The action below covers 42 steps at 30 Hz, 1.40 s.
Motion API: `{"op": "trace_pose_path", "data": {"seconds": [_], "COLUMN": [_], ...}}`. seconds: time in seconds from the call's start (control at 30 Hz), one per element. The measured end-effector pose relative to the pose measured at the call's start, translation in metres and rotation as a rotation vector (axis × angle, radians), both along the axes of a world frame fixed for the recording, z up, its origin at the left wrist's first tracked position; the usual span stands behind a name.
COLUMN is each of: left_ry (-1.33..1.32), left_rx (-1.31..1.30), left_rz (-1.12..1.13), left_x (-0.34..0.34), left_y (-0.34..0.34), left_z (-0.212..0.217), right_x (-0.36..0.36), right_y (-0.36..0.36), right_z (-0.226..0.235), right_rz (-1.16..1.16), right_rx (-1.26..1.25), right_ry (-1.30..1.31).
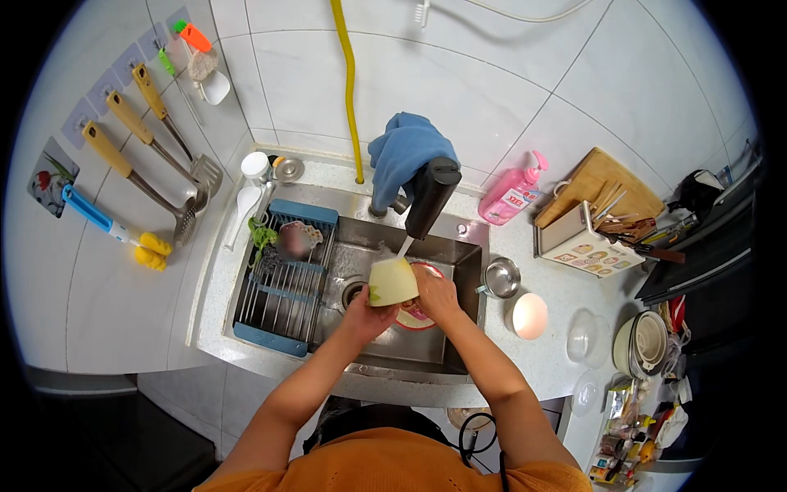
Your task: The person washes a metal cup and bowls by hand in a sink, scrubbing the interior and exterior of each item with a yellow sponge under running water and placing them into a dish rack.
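Note:
A pale yellow bowl (393, 281) with a green leaf pattern is tilted on its side over the sink (381, 348), under the black faucet (433, 197). Water runs from the spout onto it. My left hand (366, 317) grips the bowl from its lower left, fingers closed on the wall. At the bowl's right side is my right hand (438, 295), also closed on it, with its fingertips partly hidden. Below, in the sink, lies a red-rimmed dish (425, 271), partly covered by the bowl and my right hand.
A blue-ended drying rack (287, 283) spans the sink's left side, holding leafy greens (262, 236) and a reddish item. On the right counter stand a metal cup (502, 277), a pale round container (527, 316) and a pink pump bottle (510, 197). A blue cloth (407, 156) drapes the faucet.

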<state>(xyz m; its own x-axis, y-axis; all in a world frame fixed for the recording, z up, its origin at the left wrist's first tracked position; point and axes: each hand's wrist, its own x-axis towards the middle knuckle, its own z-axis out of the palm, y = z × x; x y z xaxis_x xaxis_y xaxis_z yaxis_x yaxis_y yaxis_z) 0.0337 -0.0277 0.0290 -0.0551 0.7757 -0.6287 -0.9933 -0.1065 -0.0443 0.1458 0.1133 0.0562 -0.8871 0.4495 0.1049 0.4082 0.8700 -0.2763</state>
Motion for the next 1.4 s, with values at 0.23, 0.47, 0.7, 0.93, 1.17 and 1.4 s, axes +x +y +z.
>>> {"op": "trace_pose_path", "data": {"seconds": [0.23, 0.47, 0.7, 0.93, 1.17, 1.4], "left_ry": [1.057, 1.455, 1.786, 1.777, 1.282, 1.323], "left_rx": [-0.214, -0.028, -0.392, -0.269, -0.302, -0.109], "left_rz": [-0.133, -0.132, -0.355, 0.419, 0.003, -0.029], "left_x": [-0.022, -0.04, -0.038, -0.018, -0.033, -0.024], "left_y": [-0.006, 0.029, 0.041, 0.037, 0.032, 0.046], "left_z": [-0.025, -0.029, 0.008, -0.02, 0.001, -0.025], "right_x": [-0.01, -0.016, 0.0, -0.018, -0.03, 0.0], "right_y": [0.002, 0.03, 0.013, -0.014, -0.006, 0.003], "right_z": [-0.017, -0.046, -0.031, -0.031, -0.021, 0.004], "right_rz": [-0.167, -0.191, -0.396, -0.396, -0.238, -0.278], "right_rx": [-0.337, -0.796, -1.265, -1.455, -0.682, -0.403], "right_ry": [-0.148, -0.25, -0.024, 0.237, 0.34, 0.045]}}
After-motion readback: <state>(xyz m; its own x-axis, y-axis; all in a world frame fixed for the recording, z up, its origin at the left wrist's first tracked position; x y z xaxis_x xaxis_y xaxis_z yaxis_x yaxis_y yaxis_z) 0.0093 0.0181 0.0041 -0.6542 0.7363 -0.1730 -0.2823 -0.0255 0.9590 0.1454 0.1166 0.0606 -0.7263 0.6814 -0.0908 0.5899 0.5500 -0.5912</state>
